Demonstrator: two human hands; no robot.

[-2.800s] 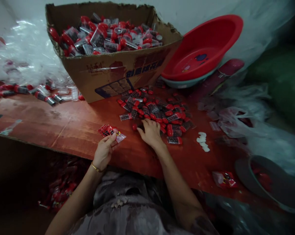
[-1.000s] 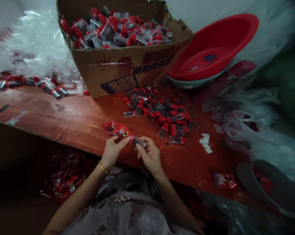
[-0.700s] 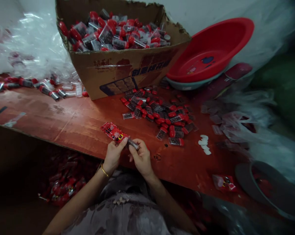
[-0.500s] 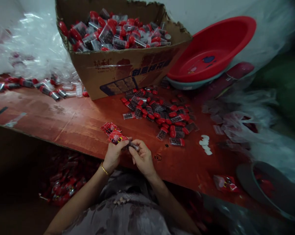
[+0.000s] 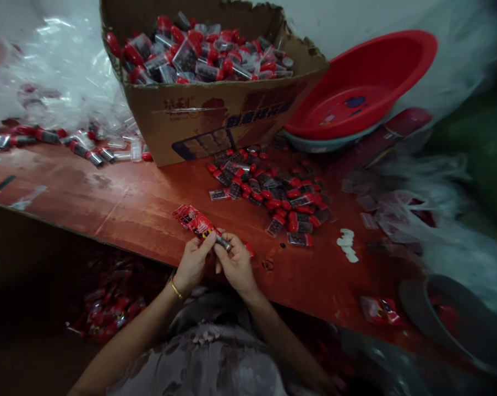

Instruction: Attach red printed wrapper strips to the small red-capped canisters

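Note:
My left hand [image 5: 192, 263] pinches a small red printed packet [image 5: 201, 223] near the table's front edge. My right hand [image 5: 236, 267] grips a small clear tube with dark contents [image 5: 222, 242], its fingers closed round one end. The tube meets the packet's near end; whether it is partly inside is hidden by my fingers. More red packets [image 5: 181, 213] lie just beyond the held one. A red piece [image 5: 249, 249] shows beside my right fingers, too covered to name. Farther right is a pile of small clear bottles with red caps and dark contents [image 5: 268, 190].
A cardboard box [image 5: 215, 118] full of similar bottles stands at the back. Beside it leans a red basin [image 5: 380, 82]. White pieces [image 5: 347, 246], a filled packet [image 5: 380, 311] and a grey container [image 5: 454, 324] are on the right. Plastic bags [image 5: 75, 71] crowd the back left.
The view has shifted slightly. My right hand has drawn a little closer to my left, and more of the packet's printed face shows. A red piece now appears beside my right hand.

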